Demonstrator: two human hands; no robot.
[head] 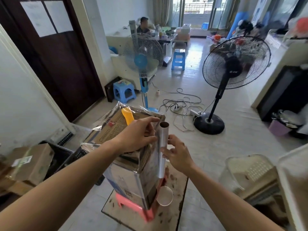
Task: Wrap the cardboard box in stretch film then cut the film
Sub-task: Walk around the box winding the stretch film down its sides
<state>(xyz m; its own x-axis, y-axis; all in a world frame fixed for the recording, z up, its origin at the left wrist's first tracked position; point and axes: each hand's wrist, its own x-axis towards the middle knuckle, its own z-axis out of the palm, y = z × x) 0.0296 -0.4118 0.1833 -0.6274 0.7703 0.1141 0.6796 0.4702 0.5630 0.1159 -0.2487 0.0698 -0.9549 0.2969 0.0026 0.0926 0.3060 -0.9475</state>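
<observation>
On a second box over a pink stool [133, 205], the cardboard box [116, 129] sits partly skinned in stretch film [98, 125]. Expect the film to be thin, clingy and quick to bunch or tear, so keep it taut. The roll [162, 147] looks light and stiff, best held round its middle. Your right hand [178, 154] does that, fingers [166, 151] curled round the upright roll just beside the box's corner. Your left hand [138, 135] reaches across the top, fingers [152, 120] and thumb pinching the film at that corner. A yellow cutter [127, 116] lies on the box.
</observation>
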